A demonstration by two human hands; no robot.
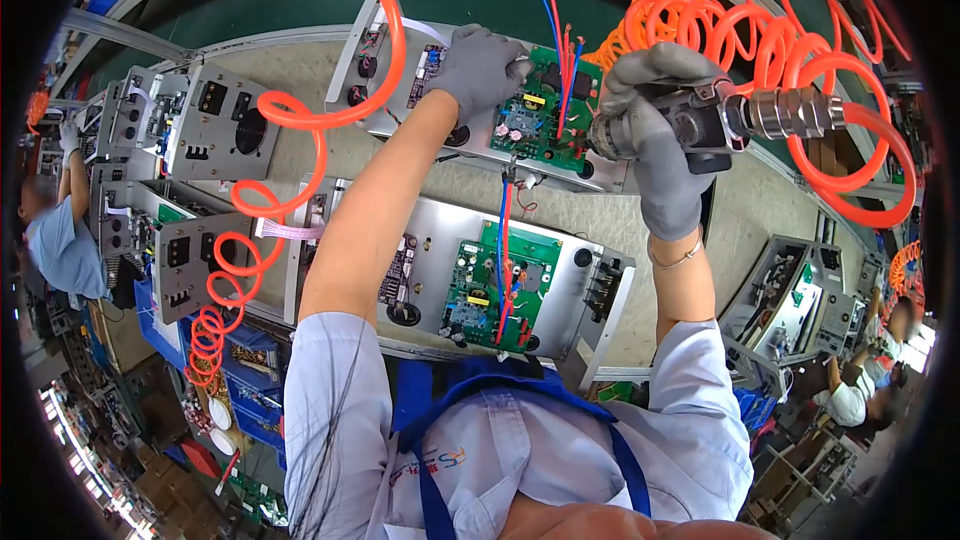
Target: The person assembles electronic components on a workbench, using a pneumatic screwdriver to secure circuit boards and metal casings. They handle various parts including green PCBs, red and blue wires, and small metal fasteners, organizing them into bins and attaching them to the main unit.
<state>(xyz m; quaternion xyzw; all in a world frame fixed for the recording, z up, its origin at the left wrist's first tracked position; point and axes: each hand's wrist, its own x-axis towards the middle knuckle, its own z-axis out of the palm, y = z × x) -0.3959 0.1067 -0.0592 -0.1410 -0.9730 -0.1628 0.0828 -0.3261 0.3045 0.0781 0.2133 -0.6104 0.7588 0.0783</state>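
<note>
The right hand [665, 135], in a grey glove, is clenched around a pneumatic screwdriver [700, 120] whose long axis runs roughly left to right. Its bit end points left toward the far circuit board, and its metal coupling [790, 112] at the right end joins the orange coiled air hose [850, 90].

Just left of the tool tip lies the green circuit board [545, 110], mounted in the far metal chassis [400, 60]. The board therefore sits to the left of the grip, in line with the tool's axis, and the tip looks to be at or touching the board's right edge, though the glove hides the exact contact.

The left hand [480, 65], also gloved, rests with bent fingers pressing on the board's far left corner. It seems to be steadying rather than grasping, and it is not closed around anything. Red and blue wires [555, 30] rise between the two hands.

Nearer the person lies a second chassis [590, 290] with its own green board [490, 285], untouched. The right hand is the nearer one to the far board's right edge.
</note>
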